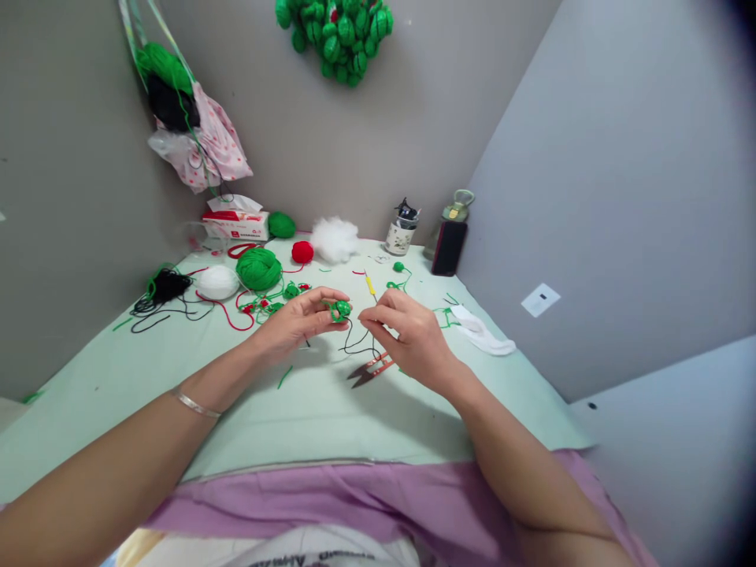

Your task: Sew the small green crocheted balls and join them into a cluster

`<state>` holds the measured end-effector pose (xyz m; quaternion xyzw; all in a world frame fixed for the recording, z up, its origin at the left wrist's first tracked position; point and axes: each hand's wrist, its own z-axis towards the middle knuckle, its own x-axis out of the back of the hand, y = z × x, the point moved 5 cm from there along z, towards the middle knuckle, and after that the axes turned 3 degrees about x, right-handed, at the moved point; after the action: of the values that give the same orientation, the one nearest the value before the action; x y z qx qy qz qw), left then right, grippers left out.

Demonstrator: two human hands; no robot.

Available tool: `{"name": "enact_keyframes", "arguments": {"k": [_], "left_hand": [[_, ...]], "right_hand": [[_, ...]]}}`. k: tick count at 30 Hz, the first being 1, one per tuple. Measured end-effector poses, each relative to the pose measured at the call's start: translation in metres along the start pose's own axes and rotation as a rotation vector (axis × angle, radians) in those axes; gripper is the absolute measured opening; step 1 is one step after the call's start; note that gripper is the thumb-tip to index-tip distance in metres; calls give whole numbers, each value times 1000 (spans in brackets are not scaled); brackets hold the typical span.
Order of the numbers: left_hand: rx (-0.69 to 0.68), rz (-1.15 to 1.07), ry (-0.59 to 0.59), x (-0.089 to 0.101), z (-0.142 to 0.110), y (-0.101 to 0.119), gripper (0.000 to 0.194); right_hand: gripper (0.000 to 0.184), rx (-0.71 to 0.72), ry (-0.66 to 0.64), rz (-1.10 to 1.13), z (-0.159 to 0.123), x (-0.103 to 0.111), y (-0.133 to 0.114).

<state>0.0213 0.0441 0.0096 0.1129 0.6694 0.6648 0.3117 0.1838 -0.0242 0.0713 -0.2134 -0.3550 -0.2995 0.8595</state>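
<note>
Between the fingertips of my left hand (pixel 304 316) is a small green crocheted ball (pixel 341 310) with dark stripes. Just to its right, my right hand (pixel 409 324) is closed in a pinch; whatever sits in those fingertips is too small to make out. Black yarn (pixel 354 346) loops down from the ball to below my right hand. Orange-handled thread snips (pixel 371 370) lie on the table under that hand, blades pointing left. Behind the hands lies a yellow-handled crochet hook (pixel 370 285).
Yarn balls in green (pixel 258 269), white (pixel 216 282) and red (pixel 302 252) stand at the back left, near a tissue box (pixel 236 224) and white stuffing (pixel 334 239). A phone (pixel 450 247) leans against a bottle (pixel 459 206). Green crocheted pieces (pixel 339 35) hang on the wall.
</note>
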Motion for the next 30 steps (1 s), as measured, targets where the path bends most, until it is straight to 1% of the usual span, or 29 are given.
{"name": "enact_keyframes", "arguments": {"k": [8,15,24,30], "left_hand": [[-2,1,-14,0,-1,-1,27],[18,-13,2,-1,0,-2,27],[35,-34,5,-3,-1,0,29],[44,-39,4,-3,0,-2,29]], "right_hand": [[23,6,-11,-17,-1,0,1],[23,3,-27,-10,-1,-2,1],[19,34,13,6,-2,0,1],[19,32,-3,5,-2,1,1]]}}
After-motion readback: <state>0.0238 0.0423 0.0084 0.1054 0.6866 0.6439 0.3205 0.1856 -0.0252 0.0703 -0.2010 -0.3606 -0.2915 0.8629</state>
